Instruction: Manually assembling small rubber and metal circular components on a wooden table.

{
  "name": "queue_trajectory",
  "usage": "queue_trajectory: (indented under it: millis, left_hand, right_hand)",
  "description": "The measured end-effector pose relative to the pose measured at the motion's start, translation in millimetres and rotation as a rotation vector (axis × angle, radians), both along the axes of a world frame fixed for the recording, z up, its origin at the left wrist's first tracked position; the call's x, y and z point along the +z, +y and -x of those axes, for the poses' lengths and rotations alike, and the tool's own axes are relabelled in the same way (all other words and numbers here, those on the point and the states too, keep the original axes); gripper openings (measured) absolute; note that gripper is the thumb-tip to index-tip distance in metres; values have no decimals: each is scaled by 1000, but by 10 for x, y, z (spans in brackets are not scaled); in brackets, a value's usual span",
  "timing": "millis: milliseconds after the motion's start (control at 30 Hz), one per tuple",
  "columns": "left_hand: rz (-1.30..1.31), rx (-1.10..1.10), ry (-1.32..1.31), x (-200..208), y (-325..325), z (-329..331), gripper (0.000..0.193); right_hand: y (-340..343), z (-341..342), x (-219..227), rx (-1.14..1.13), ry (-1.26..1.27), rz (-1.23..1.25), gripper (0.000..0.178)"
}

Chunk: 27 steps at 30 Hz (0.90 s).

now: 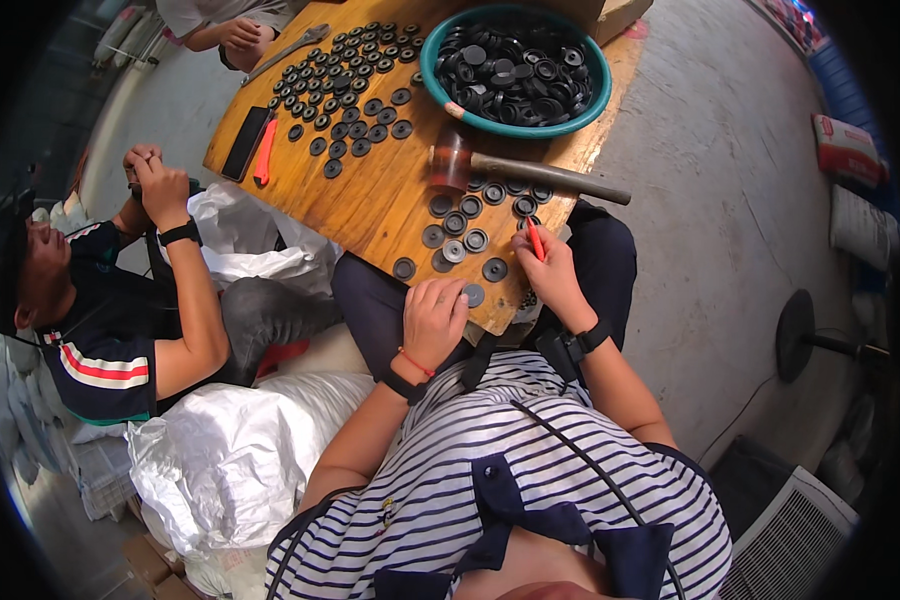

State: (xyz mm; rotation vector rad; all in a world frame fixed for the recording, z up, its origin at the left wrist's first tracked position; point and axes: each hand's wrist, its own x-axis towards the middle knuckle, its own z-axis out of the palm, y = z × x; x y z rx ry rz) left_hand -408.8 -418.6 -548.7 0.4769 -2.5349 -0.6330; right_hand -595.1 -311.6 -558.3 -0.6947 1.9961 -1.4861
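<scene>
My right hand [553, 278] is closed around a slim red-handled tool [535, 240]. Its tip points at a black plastic ring [525, 206] on the table; the exact kind of tool cannot be made out. Near the table's front corner my left hand [433, 318] has its fingers drawn together, with a grey round disc [474, 295] at the thumb and fingertips. Several black round caps [475, 240] lie loose just beyond both hands. Behind them a mallet [452, 165] with a brown-red head rests on its side, its long handle [560, 178] reaching past the table's right edge.
A teal basin [595, 110] heaped with black round parts [510, 70] stands at the far right of the wooden table [370, 205]. Rows of round parts [340, 80], a phone [246, 145], a red-handled cutter [265, 155] and a wrench [288, 52] lie farther left. A co-worker [100, 310] sits left.
</scene>
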Motion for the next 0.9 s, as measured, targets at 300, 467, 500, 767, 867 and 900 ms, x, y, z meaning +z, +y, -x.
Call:
queue_trajectory:
  millis: [300,467,500,767,867,900]
  left_hand:
    - [-215,-4,-73,-12,59,109,32]
    - [-58,-114,-53,58,66,168,27]
    - [-41,-137,-1,105,77,177,26]
    - [140,209,-49,135,-400,687,34]
    - [118,206,-121,116,-454,770,32]
    - [97,201,-123,138,-452,780,31]
  right_hand:
    - [-2,0,78,4,35,-6,15]
    - [1,6,30,-4,30,10,14]
    - [-1,-7,31,-8,21,24,14]
    - [-14,5,84,-2,9,-23,12]
    - [-12,10,37,-14,18,18,12]
    - [-14,0,38,-22,26,49,12]
